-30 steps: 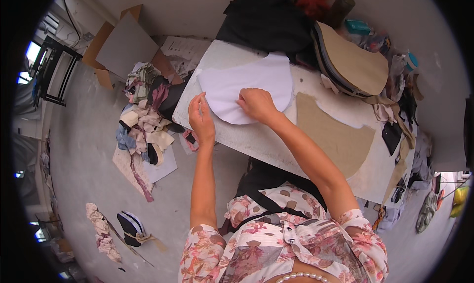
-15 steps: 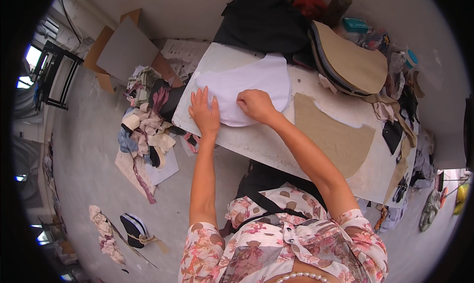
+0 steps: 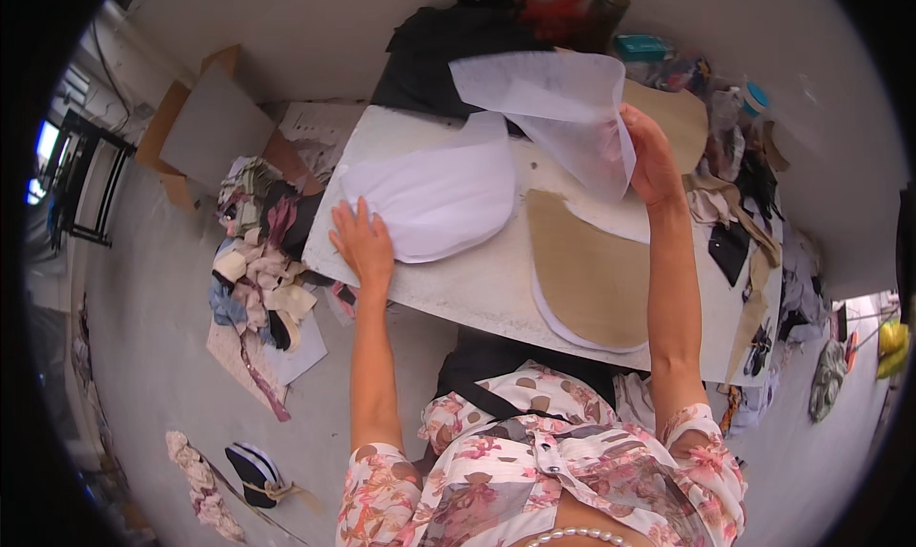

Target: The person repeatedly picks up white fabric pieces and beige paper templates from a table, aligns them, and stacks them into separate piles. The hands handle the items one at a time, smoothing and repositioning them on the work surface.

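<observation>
My right hand (image 3: 653, 160) is closed on the edge of a sheer white curved sheet (image 3: 563, 94). It holds the sheet up over the right part of the table, and the fingertips are partly behind the thin material. My left hand (image 3: 363, 246) lies with fingers spread at the near left edge of a stack of white cut pieces (image 3: 439, 194); it holds nothing. To the right of the stack lies a tan curved piece (image 3: 592, 270) with white showing along its lower and upper right edges.
Everything stands on a worn white table (image 3: 458, 289). At the back are a dark cloth pile (image 3: 420, 70), a tan-topped stack (image 3: 673, 122) and a teal box (image 3: 639, 48). Tan straps hang at the right. Fabric scraps (image 3: 262, 280) and a cardboard box (image 3: 215, 117) lie left.
My right hand has lifted a white sheet off the stack and carried it right. The tan piece now shows white along its near edge. My left hand stays beside the stack.
</observation>
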The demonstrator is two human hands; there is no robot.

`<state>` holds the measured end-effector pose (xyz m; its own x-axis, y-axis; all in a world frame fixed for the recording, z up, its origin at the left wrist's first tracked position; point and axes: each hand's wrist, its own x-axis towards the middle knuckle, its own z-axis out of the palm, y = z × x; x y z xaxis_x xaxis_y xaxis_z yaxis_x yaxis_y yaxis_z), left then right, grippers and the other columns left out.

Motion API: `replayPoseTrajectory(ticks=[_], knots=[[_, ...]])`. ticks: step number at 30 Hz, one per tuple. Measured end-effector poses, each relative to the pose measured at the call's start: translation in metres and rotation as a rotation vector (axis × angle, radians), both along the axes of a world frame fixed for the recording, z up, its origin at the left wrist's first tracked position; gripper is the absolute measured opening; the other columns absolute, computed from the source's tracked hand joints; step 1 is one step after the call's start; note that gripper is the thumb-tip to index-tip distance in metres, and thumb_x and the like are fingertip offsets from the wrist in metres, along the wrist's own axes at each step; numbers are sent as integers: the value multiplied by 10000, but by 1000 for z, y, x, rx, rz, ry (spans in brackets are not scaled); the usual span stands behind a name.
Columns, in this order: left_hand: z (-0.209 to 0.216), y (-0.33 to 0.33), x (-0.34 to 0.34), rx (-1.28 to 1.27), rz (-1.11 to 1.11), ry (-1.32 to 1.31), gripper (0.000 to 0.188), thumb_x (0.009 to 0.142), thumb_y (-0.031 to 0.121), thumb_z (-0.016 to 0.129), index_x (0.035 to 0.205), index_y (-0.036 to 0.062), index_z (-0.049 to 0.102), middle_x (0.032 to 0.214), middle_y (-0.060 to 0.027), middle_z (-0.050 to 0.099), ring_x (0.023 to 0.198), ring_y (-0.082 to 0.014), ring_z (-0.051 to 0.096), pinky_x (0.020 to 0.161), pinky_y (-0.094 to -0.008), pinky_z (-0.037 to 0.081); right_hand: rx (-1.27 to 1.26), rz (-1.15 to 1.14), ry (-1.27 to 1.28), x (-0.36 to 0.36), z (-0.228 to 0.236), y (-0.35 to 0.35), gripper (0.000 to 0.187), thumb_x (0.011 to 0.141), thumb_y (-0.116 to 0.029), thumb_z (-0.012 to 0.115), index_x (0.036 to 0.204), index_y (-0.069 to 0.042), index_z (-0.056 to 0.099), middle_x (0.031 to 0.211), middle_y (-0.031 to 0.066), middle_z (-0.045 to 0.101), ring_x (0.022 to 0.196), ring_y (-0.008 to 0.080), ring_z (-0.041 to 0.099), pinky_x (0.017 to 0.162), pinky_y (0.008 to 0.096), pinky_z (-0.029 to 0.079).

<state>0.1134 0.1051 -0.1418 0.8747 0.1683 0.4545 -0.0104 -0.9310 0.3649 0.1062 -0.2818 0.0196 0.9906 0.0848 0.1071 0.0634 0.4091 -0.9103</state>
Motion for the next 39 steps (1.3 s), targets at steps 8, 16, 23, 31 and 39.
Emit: replayPoseTrajectory(ticks=[8, 16, 23, 31, 39], knots=[[69, -71, -95, -1658, -724, 561, 690, 950, 567, 383, 1274, -31, 500, 1171, -144, 606, 1038, -240, 590, 861, -396, 518, -1194, 71, -500, -94, 21, 49, 113, 781, -121, 569, 844, -41, 521, 752, 102, 577, 639, 270, 574, 596, 358, 458], [78, -84, -98, -1543, -713, 799, 647, 913, 431, 566, 1325, -48, 428, 1188, -119, 617, 1031, -183, 620, 828, -316, 523, -1463, 175, -790, -147, -69, 98, 142, 728, -125, 598, 738, -43, 483, 698, 65, 502, 610, 246, 557, 550, 382, 439], [99, -98, -106, -1060, -690, 458, 92, 829, 30, 694, 901, -10, 652, 833, -36, 664, 707, -101, 604, 676, -224, 475, -1084, -17, -691, -125, -32, 72, 582, 720, -216, 735, 1227, -52, 502, 1139, 145, 567, 1070, 307, 548, 865, 415, 460], [128, -76, -126, -1129, -712, 269, 126, 820, -13, 684, 934, -11, 631, 824, -56, 661, 664, -105, 609, 602, -238, 496, -1162, 218, -230, -156, -66, -15, 296, 747, -151, 715, 1010, -48, 627, 913, 119, 644, 826, 310, 598, 745, 377, 476], [99, -118, -95, -1353, -572, 626, 129, 856, 55, 665, 955, -23, 637, 787, -64, 671, 641, -92, 622, 553, -218, 481, -530, -205, 216, -227, -39, -93, 137, 798, -122, 677, 875, -25, 620, 786, -8, 605, 729, 66, 544, 663, 224, 434]])
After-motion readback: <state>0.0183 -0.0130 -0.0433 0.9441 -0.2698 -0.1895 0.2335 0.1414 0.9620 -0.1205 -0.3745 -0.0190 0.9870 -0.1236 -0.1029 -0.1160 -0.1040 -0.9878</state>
